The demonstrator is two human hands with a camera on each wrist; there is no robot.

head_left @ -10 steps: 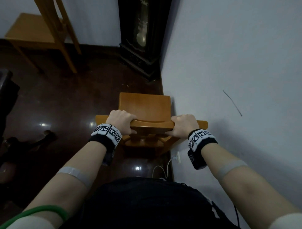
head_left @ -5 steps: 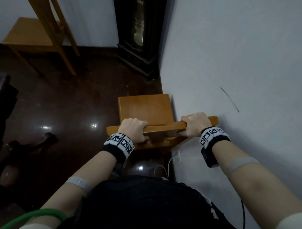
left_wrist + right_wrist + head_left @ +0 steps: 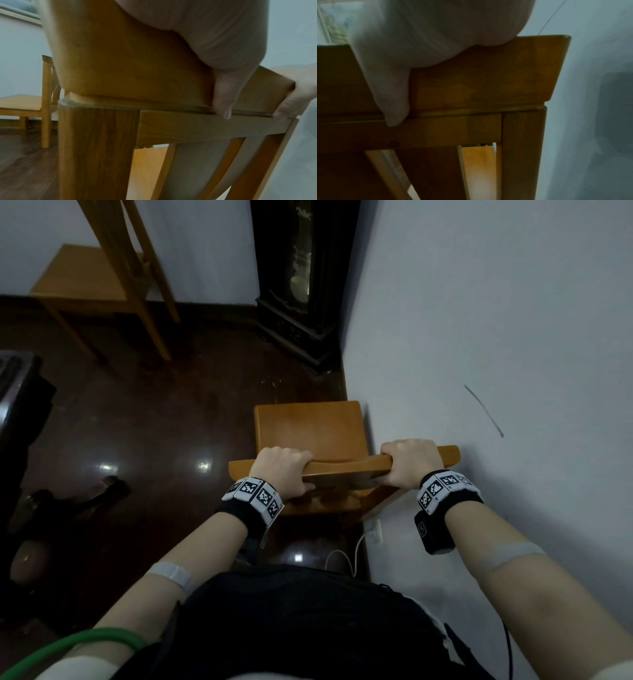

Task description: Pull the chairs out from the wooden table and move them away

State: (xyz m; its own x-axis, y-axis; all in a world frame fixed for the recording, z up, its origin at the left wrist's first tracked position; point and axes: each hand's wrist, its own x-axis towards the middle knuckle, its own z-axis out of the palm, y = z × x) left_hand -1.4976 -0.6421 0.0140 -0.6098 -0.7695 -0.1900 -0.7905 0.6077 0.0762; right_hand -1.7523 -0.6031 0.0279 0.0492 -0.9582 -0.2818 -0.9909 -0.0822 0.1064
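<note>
A light wooden chair stands right against the white wall, seen from above with its seat facing away from me. My left hand grips the left part of its top rail, fingers curled over the front and thumb behind. My right hand grips the rail near its right end, close to the wall. In the left wrist view my left thumb presses the rail's back face. In the right wrist view the rail's end sits beside the wall.
A second wooden chair stands at the far left by the back wall. A dark grandfather clock fills the corner ahead. Dark furniture is at the left. A socket and white cable lie low on the wall by my legs.
The chair has shifted right, closer to the wall, and turned slightly, with both hands still holding the top rail.
</note>
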